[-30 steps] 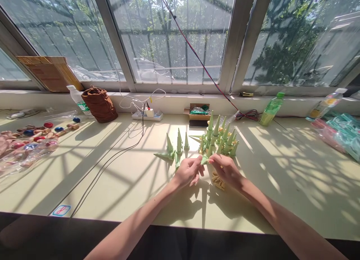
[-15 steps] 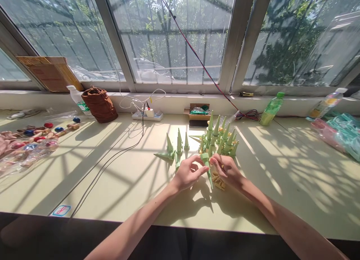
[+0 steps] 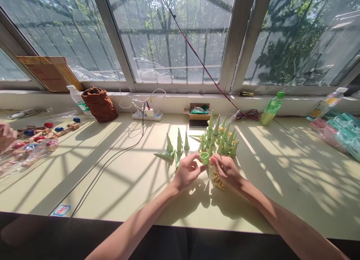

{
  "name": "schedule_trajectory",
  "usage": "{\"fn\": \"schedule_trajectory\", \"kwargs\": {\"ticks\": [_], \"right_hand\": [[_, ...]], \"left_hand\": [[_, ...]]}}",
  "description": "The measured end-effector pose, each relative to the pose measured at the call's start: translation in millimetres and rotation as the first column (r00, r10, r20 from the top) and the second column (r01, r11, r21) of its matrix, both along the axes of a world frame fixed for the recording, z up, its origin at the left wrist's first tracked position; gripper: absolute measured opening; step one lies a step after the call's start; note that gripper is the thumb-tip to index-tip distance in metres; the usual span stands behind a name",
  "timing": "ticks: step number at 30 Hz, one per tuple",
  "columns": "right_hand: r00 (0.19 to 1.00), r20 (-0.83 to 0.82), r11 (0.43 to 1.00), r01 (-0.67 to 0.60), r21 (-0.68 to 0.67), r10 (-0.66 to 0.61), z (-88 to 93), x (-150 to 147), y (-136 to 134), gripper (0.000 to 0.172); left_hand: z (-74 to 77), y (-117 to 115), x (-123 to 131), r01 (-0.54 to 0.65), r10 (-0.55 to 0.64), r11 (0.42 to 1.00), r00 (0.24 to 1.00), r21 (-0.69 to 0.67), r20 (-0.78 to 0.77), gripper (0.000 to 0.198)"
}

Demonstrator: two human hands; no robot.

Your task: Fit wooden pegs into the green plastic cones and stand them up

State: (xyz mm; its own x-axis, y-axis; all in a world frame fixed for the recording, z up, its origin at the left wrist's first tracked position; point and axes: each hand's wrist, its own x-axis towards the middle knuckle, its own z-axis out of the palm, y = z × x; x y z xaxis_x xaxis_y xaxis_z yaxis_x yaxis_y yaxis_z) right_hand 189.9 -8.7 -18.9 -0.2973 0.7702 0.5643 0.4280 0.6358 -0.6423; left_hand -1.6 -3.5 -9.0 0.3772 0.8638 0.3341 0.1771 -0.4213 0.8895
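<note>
My left hand (image 3: 188, 168) pinches a green plastic cone (image 3: 204, 158) between thumb and fingers, its open round end turned up toward me. Right beside it, my right hand (image 3: 225, 170) has thumb and fingertips pressed together; whatever they hold is too small and hidden to name. Below the right hand lie small yellowish sticks (image 3: 218, 180) in a loose pile. Behind both hands stands a dense group of green cones (image 3: 216, 130), with bits of yellow among them. More green cones (image 3: 179, 142) stand to the left, one lying on its side.
A small cardboard box (image 3: 198, 119) and a power strip (image 3: 147, 115) are at the back. A brown drawstring bag (image 3: 99, 105) and wooden toys with coloured balls (image 3: 39, 136) lie left, by another person's hand (image 3: 6, 135). A green bottle (image 3: 272, 109) and teal plastic pieces (image 3: 344, 130) are right.
The cone in my left hand has been tipped, so its open end now faces me and its point drops from sight. My right hand has hardly moved.
</note>
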Motion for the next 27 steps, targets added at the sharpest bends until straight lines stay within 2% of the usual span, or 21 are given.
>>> {"fn": "schedule_trajectory", "kwargs": {"ticks": [5,7,9,13,19,23,27], "right_hand": [[0.997,-0.048,0.998,0.066,-0.007,-0.067,1.4,0,-1,0.038],[0.992,-0.073,0.995,0.099,-0.016,-0.1,2.1,0,-1,0.036],[0.99,-0.071,0.993,0.119,-0.018,-0.12,2.8,1,-1,0.035],[0.996,-0.018,0.995,0.094,0.033,-0.093,4.1,2,-1,0.035],[0.998,0.048,0.998,0.024,0.066,-0.027,5.4,-1,-3,0.03],[0.999,0.033,0.999,0.008,0.045,-0.009,5.2,-1,-3,0.031],[1.0,0.017,1.0,0.005,0.015,-0.005,3.5,1,-3,0.034]], "left_hand": [[0.0,0,1,-0.055,0.057,0.998,0.997,0.038,-0.06,0.032],[-1.6,1,2,-0.048,0.047,0.998,0.999,-0.033,-0.026,0.042],[-3.1,2,3,-0.003,0.012,0.984,0.999,-0.176,0.047,0.056],[-1.3,4,4,0.165,-0.087,0.867,0.979,-0.47,0.183,0.072],[6.4,3,4,0.255,-0.135,0.691,0.965,-0.676,0.227,0.081],[6.6,2,3,0.289,-0.121,0.65,0.952,-0.702,0.28,0.077],[6.6,2,3,0.332,-0.155,0.663,0.938,-0.671,0.311,0.07]]}}
